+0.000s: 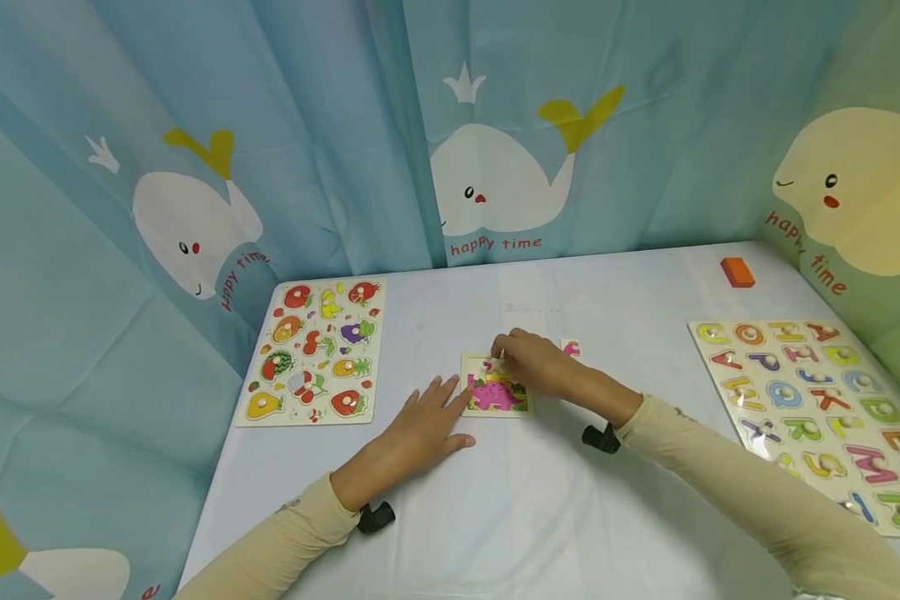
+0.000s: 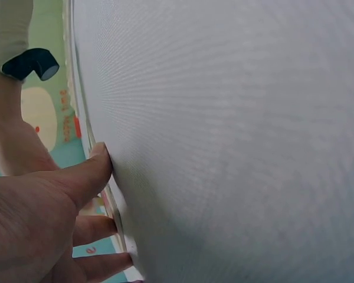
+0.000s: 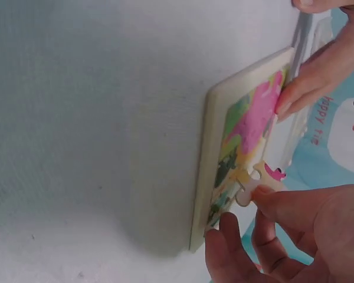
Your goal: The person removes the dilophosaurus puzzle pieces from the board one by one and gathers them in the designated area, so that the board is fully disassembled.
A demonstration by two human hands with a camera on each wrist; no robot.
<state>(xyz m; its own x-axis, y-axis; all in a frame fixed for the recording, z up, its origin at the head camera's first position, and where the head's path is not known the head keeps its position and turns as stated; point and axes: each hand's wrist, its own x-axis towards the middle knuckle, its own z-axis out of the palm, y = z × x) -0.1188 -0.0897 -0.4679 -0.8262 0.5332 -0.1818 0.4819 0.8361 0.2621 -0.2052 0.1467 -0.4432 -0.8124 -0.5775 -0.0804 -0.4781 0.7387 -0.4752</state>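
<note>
Pinching a piece [image 3: 272, 173] between thumb and fingers of the right hand [image 1: 534, 361], over the far side of the puzzle [image 3: 215, 135]; touching its left edge with the left hand [image 1: 423, 425], fingers straight and spread. Pictured at a pale table [image 1: 495, 508], with a loose tile [image 1: 571, 347] right of the puzzle, a fruit board [image 1: 296, 419] at left, a letter board [image 1: 823, 415] and block [image 1: 737, 273] at right.

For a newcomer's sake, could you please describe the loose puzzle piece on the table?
On the white table, find the dinosaur board. Beyond the wrist of the right hand lies a small pink-and-white piece, neither held nor on the board.
</note>
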